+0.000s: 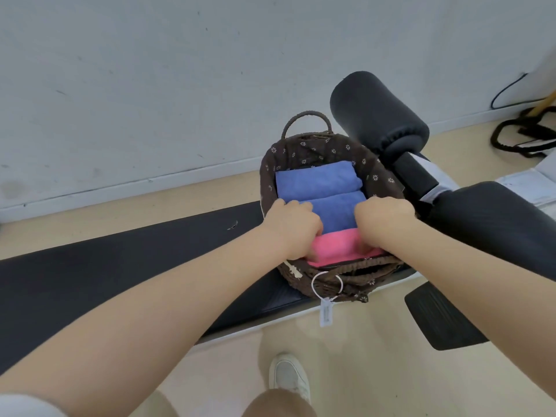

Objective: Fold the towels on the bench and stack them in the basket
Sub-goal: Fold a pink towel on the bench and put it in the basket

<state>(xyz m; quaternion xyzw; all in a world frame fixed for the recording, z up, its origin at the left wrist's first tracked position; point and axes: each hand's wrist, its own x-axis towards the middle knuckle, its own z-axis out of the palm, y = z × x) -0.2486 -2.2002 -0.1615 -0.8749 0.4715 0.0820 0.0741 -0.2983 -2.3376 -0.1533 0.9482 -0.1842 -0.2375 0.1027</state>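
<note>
A dark woven basket (304, 152) with a flowered lining stands on the black bench (120, 266). Inside lie two folded blue towels, one at the back (319, 182) and one in the middle (334, 213). A folded pink towel (340, 248) lies at the near end. My left hand (293, 224) and my right hand (382, 216) reach into the basket, fingers curled down over the pink towel's two ends and against the middle blue towel. Their fingertips are hidden behind the knuckles.
A padded black roller (376, 115) and a second pad (493, 224) of the bench stand right of the basket. A white tag (325, 311) hangs from the basket's near handle. Black straps (523, 136) lie on the floor at far right. My shoe (290, 377) is below.
</note>
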